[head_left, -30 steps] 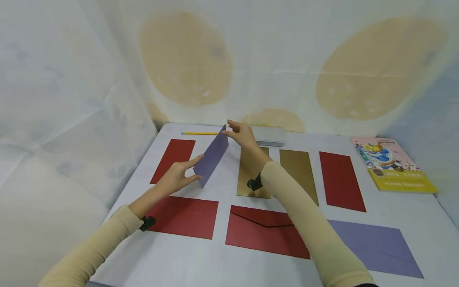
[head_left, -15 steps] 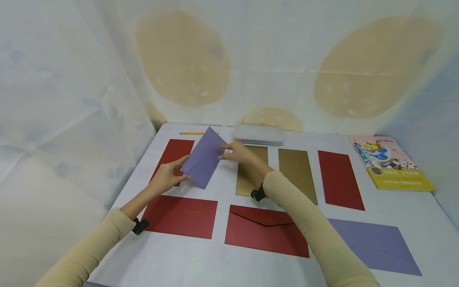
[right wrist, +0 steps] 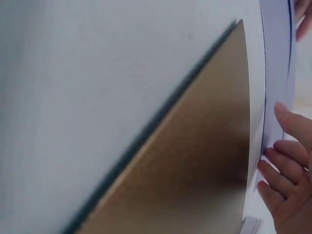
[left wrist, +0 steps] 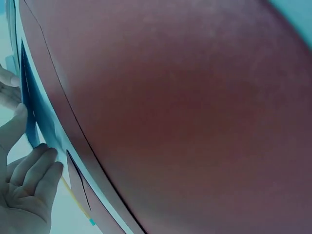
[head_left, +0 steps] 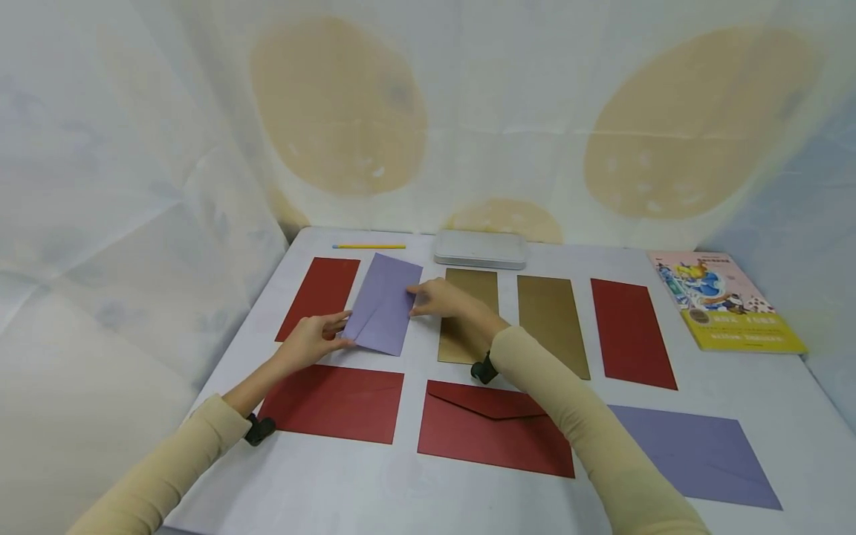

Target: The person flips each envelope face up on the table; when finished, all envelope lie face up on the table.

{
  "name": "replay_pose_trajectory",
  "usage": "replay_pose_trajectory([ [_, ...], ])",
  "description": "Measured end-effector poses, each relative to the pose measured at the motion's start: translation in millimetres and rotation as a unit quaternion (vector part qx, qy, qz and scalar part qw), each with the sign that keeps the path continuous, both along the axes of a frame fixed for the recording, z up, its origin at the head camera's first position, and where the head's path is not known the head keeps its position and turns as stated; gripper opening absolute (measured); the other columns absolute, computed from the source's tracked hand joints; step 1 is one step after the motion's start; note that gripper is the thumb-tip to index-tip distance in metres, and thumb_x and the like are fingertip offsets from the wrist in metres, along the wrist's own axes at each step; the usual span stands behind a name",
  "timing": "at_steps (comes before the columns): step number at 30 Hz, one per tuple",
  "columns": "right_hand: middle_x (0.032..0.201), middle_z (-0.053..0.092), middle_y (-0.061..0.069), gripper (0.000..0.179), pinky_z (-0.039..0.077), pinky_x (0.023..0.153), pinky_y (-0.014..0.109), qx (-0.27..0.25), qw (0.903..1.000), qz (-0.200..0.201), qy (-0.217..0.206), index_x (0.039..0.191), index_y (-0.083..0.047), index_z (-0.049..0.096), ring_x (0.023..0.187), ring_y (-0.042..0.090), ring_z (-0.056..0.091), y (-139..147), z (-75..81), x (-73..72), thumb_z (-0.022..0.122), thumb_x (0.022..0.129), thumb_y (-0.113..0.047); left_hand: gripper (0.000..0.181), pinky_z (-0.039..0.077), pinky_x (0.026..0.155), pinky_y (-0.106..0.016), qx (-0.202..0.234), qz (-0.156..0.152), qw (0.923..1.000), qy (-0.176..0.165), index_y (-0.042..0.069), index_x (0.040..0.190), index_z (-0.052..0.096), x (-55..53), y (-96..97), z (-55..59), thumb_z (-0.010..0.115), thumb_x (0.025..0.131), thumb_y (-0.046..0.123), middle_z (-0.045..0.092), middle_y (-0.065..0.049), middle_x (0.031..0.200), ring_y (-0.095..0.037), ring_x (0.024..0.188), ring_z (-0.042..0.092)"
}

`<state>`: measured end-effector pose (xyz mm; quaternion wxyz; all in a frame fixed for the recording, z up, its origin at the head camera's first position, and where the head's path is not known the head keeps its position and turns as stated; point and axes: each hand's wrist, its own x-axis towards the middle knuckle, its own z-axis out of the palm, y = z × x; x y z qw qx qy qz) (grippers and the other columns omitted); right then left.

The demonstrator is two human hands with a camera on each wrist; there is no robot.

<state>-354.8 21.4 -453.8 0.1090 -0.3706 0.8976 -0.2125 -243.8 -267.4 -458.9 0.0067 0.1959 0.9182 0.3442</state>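
A light purple envelope (head_left: 383,301) lies low over the far left part of the table, its slanted flap line showing. My left hand (head_left: 311,342) pinches its lower left edge, thumb in front and fingers at the side. On the opposite long edge, my right hand (head_left: 443,299) holds the envelope between thumb and fingers. The right wrist view shows the right thumb (right wrist: 287,119) over the purple envelope (right wrist: 277,58). A red envelope (head_left: 328,286) lies just left of it, and a gold envelope (head_left: 471,349) lies under the right forearm.
Two red envelopes (head_left: 341,405) lie along the front. To the right are another gold envelope (head_left: 553,319), a red one (head_left: 631,334) and a purple one (head_left: 702,457). A pencil (head_left: 371,247), a flat tin (head_left: 480,249) and a book (head_left: 725,297) stand farther back.
The purple envelope was held up edge-on and has been turned face up and lowered toward the table. My right hand has moved down and toward me, my left slightly left.
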Motion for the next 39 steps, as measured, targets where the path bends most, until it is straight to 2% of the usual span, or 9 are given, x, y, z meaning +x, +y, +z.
replay_pose_trajectory([
  [7, 0.134, 0.055, 0.016, 0.06, 0.043, 0.091, 0.032, -0.006, 0.9998, 0.014, 0.012, 0.136, 0.002, 0.052, 0.097, 0.016, 0.051, 1.8, -1.1, 3.5, 0.072, 0.089, -0.028, 0.064, 0.054, 0.076, -0.034, -0.051, -0.001, 0.9985, 0.021, -0.007, 0.131, 0.055, 3.0, 1.5, -2.7, 0.081, 0.079, 0.022, 0.062, -0.021, 0.122, -0.03, 0.108, 0.063],
  [10, 0.136, 0.053, 0.015, 0.059, 0.042, 0.097, 0.032, -0.013, 0.9996, 0.02, 0.018, 0.137, 0.002, 0.052, 0.11, 0.016, 0.054, 3.9, -2.1, 7.2, 0.071, 0.089, -0.027, 0.062, 0.051, 0.064, -0.028, -0.071, -0.007, 0.9964, 0.046, -0.005, 0.13, 0.057, 5.5, 3.8, -1.7, 0.081, 0.079, 0.022, 0.068, -0.021, 0.11, -0.025, 0.085, 0.067],
  [13, 0.136, 0.054, 0.015, 0.057, 0.04, 0.101, 0.032, -0.03, 0.9989, 0.027, 0.025, 0.135, 0.004, 0.052, 0.123, 0.02, 0.052, 5.1, -1.3, 12.5, 0.071, 0.09, -0.024, 0.06, 0.039, 0.053, -0.024, -0.08, -0.03, 0.9948, 0.055, -0.001, 0.131, 0.058, 6.4, 7.4, -1.2, 0.08, 0.08, 0.022, 0.069, -0.017, 0.092, -0.015, 0.06, 0.046],
  [15, 0.134, 0.055, 0.016, 0.054, 0.04, 0.102, 0.033, -0.046, 0.998, 0.033, 0.028, 0.133, 0.005, 0.054, 0.124, 0.024, 0.052, 4.2, 0.4, 16.2, 0.072, 0.089, -0.021, 0.059, 0.037, 0.053, -0.023, -0.081, -0.052, 0.9939, 0.053, 0.002, 0.132, 0.058, 6.6, 10.2, -1.2, 0.079, 0.081, 0.023, 0.069, -0.017, 0.094, -0.013, 0.062, 0.043],
  [20, 0.13, 0.058, 0.016, 0.052, 0.04, 0.102, 0.032, -0.044, 0.9978, 0.046, 0.017, 0.132, 0.004, 0.056, 0.123, 0.023, 0.053, -3.0, 4.8, 22.1, 0.072, 0.088, -0.02, 0.06, 0.042, 0.065, -0.025, -0.098, -0.075, 0.991, 0.052, 0.003, 0.133, 0.057, 6.4, 14.5, -3.7, 0.078, 0.083, 0.027, 0.061, -0.019, 0.125, -0.016, 0.087, 0.059],
  [25, 0.131, 0.058, 0.014, 0.053, 0.04, 0.102, 0.031, -0.017, 0.9987, 0.046, 0.015, 0.133, 0.002, 0.056, 0.123, 0.021, 0.053, -10.0, 5.1, 22.7, 0.072, 0.088, -0.021, 0.059, 0.044, 0.07, -0.027, -0.108, -0.066, 0.9909, 0.047, 0.002, 0.133, 0.058, 6.4, 13.4, -5.6, 0.078, 0.083, 0.027, 0.06, -0.017, 0.127, -0.018, 0.102, 0.062],
  [31, 0.131, 0.058, 0.014, 0.055, 0.041, 0.1, 0.032, -0.025, 0.9987, 0.042, 0.014, 0.133, 0.001, 0.056, 0.122, 0.02, 0.053, -10.8, 2.7, 21.7, 0.074, 0.087, -0.023, 0.06, 0.043, 0.067, -0.027, -0.104, -0.064, 0.9915, 0.045, 0.004, 0.134, 0.058, 6.1, 11.0, -6.5, 0.078, 0.083, 0.028, 0.06, -0.018, 0.127, -0.017, 0.088, 0.059],
  [36, 0.131, 0.057, 0.013, 0.054, 0.043, 0.098, 0.033, -0.046, 0.9986, 0.026, 0.01, 0.133, -0.003, 0.057, 0.121, 0.021, 0.054, -1.5, 0.8, 18.3, 0.073, 0.088, -0.028, 0.059, 0.051, 0.079, -0.033, -0.078, -0.08, 0.9916, 0.066, 0.003, 0.132, 0.059, 4.9, 14.8, -6.0, 0.079, 0.082, 0.026, 0.063, -0.017, 0.124, -0.021, 0.108, 0.063],
  [39, 0.129, 0.059, 0.01, 0.054, 0.045, 0.093, 0.03, -0.056, 0.9984, 0.002, 0.007, 0.134, -0.007, 0.058, 0.113, 0.016, 0.058, 9.4, 1.3, 14.8, 0.072, 0.088, -0.032, 0.059, 0.051, 0.074, -0.032, -0.07, -0.093, 0.9905, 0.074, 0.002, 0.131, 0.06, 3.3, 22.8, -3.7, 0.08, 0.081, 0.025, 0.068, -0.017, 0.113, -0.02, 0.094, 0.065],
])
